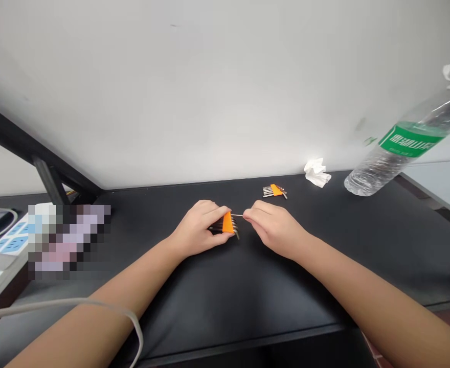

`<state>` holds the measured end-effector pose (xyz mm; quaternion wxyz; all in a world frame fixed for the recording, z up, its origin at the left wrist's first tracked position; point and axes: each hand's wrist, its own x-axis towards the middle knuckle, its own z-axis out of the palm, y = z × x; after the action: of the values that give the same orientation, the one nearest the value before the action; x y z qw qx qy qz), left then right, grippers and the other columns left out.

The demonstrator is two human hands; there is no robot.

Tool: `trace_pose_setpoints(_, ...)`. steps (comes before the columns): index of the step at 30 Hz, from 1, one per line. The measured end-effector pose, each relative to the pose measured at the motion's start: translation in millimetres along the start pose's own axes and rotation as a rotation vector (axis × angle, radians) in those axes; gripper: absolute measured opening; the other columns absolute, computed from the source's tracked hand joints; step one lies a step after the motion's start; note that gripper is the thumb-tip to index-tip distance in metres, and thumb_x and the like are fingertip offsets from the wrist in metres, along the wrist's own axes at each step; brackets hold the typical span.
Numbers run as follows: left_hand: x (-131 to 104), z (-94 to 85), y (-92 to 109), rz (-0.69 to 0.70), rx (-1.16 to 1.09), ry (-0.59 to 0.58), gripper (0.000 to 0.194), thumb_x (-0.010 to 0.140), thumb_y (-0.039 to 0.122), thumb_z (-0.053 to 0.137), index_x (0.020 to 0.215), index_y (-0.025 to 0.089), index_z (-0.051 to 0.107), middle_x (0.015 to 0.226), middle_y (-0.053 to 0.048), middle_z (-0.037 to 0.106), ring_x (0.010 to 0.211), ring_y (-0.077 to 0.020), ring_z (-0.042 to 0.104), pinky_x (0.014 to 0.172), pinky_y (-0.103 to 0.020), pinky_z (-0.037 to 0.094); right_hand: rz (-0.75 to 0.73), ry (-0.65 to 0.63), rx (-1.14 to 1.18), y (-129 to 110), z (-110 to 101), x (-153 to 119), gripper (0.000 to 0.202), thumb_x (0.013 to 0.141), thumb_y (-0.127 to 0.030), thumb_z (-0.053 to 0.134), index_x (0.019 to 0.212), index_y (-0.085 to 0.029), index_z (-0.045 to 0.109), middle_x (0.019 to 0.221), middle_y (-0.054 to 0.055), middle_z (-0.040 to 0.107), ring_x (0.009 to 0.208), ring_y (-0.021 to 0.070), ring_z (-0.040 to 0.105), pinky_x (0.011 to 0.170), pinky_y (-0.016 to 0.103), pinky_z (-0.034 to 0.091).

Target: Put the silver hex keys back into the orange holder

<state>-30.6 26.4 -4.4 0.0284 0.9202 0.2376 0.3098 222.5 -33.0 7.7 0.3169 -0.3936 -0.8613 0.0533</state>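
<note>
Head: hex keys (234,223) crosswise, bends (238,235) rightward

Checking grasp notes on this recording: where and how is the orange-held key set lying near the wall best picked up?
Probably by its orange holder, from above and the near side, with thumb and fingers on its near and far edges. It lies flat, and the metal keys stick out left and right.

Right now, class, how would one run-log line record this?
left hand: holding orange holder | right hand: pinching thin rod | second orange holder: on black table | bottle: far right
</note>
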Motion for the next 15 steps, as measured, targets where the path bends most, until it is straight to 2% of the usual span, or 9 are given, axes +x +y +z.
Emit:
trace_pose_setpoints(10,-0.4,1.8,-3.6,0.042,-0.087,-0.011,0.046,0.085,0.037,0.078,0.126,0.022,0.062,0.092,-0.004,0.07,0.084,-0.0194,0.066,0.095,-0.042,0.051,-0.055,-0.03,-0.044,0.7,-3.0,-2.1,0.023,0.099,-0.006,0.045,0.096,-0.018,0.065,0.085,0.004,0.056,0.071,0.0153,0.046,0.065,0.028,0.037)
trace_pose_setpoints(15,-1.6,2.8,-4.9,0.002,-0.138,-0.033,0.047,0.082,0.04,0.081,0.123,0.022,0.067,0.095,-0.005,0.071,0.087,-0.0195,0.068,0.095,-0.04,0.052,-0.119,-0.039,-0.094,-2.3,-5.5,-2.9,0.027,0.096,-0.001,0.043,0.095,-0.016,0.065,0.084,0.004,0.054,0.072,0.0159,0.043,0.063,0.029,0.035)
